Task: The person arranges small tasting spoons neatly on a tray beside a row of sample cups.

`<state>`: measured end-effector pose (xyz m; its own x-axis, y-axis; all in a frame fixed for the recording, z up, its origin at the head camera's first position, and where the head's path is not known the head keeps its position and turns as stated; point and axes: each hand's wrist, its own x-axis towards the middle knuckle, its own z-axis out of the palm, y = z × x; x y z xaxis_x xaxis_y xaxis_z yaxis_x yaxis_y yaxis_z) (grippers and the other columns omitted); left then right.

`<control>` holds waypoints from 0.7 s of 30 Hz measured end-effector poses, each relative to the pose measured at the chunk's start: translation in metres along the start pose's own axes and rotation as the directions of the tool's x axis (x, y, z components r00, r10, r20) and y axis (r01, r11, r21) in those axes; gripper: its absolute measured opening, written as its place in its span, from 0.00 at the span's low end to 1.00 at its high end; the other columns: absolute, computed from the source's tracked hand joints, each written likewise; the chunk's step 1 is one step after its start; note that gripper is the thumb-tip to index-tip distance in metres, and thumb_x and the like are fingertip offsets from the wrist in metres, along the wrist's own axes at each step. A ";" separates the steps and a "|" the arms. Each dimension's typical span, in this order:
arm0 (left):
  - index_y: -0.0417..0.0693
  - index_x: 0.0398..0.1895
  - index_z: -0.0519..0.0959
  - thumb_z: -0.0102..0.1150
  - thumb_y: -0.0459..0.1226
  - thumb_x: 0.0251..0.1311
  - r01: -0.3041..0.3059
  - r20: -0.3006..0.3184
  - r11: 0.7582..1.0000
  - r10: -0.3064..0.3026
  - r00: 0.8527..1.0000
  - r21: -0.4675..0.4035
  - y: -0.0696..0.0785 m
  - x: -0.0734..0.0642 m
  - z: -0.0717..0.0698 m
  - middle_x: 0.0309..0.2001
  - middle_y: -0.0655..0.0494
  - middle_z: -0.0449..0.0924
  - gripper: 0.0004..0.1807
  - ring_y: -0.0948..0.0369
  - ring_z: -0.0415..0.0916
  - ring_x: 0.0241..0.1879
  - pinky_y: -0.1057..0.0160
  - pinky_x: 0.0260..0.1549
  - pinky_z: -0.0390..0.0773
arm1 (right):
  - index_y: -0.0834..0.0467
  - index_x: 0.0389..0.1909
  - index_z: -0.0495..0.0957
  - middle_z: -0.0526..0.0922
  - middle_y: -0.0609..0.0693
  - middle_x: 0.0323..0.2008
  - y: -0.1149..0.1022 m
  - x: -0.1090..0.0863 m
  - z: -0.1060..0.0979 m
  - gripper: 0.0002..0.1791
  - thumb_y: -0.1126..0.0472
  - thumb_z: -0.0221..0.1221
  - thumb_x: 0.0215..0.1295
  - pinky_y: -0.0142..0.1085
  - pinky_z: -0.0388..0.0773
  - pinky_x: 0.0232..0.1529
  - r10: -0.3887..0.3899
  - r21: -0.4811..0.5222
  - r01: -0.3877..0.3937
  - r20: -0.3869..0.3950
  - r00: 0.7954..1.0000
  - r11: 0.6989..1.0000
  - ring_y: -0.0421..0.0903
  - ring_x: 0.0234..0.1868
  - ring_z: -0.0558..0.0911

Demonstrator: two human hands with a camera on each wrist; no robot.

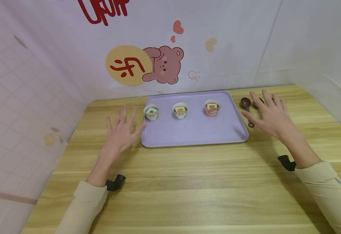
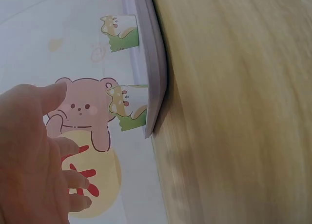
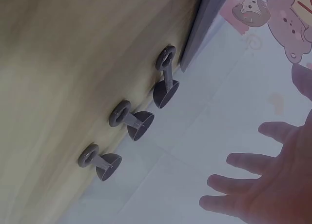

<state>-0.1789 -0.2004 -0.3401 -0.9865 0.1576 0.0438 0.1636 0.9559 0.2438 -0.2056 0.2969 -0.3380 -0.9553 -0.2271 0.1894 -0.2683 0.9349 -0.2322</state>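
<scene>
A lilac tray (image 1: 193, 131) lies on the table with three small paper cups in a row. The left cup (image 1: 152, 116) holds a white piece with a green spot. In the middle cup (image 1: 180, 115) and the pink right cup (image 1: 212, 111) the white pieces bear orange squares. My left hand (image 1: 120, 134) hovers beside the tray's left edge, fingers spread, holding nothing. Right of the tray my right hand (image 1: 272, 118) is spread above brown measuring spoons, apart from them. The right wrist view shows three: a near spoon (image 3: 166, 91), a middle spoon (image 3: 140, 126) and a far spoon (image 3: 108, 166).
The wooden table (image 1: 170, 191) reaches back to a pale wall covering (image 1: 234, 61) printed with a pink bear (image 1: 165, 66) and hearts. Another pale patterned sheet (image 1: 18, 107) borders the left side. Black wrist mounts (image 1: 116, 182) show under both forearms.
</scene>
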 end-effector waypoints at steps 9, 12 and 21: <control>0.54 0.83 0.40 0.32 0.67 0.72 0.003 0.003 0.999 -0.003 1.000 -0.050 -0.003 0.001 0.000 0.80 0.38 0.31 0.46 0.40 0.28 0.78 0.33 0.69 0.22 | 0.56 0.81 0.44 0.41 0.72 0.77 -0.001 0.002 0.002 0.45 0.35 0.45 0.75 0.73 0.34 0.68 0.005 0.044 -0.005 0.006 1.000 0.999 0.77 0.73 0.45; 0.52 0.83 0.41 0.32 0.67 0.73 0.001 0.005 0.998 -0.001 1.000 -0.066 -0.003 0.001 0.000 0.80 0.37 0.32 0.45 0.40 0.30 0.78 0.32 0.69 0.24 | 0.56 0.81 0.42 0.40 0.72 0.77 0.000 0.003 0.001 0.46 0.34 0.44 0.76 0.72 0.35 0.69 0.011 0.059 -0.012 0.020 1.000 0.998 0.76 0.74 0.44; 0.48 0.82 0.41 0.27 0.65 0.75 0.002 0.039 0.985 0.005 0.999 -0.172 -0.004 0.003 0.000 0.80 0.38 0.31 0.44 0.40 0.32 0.78 0.36 0.71 0.24 | 0.60 0.80 0.46 0.48 0.76 0.74 0.004 0.009 0.001 0.45 0.37 0.49 0.75 0.73 0.47 0.67 0.011 0.156 -0.007 -0.026 1.000 0.988 0.78 0.72 0.50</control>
<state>-0.1830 -0.2041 -0.3410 -0.9850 0.1722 0.0070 0.1601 0.8993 0.4069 -0.2152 0.2987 -0.3386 -0.9546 -0.2098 0.2116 -0.2781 0.8822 -0.3799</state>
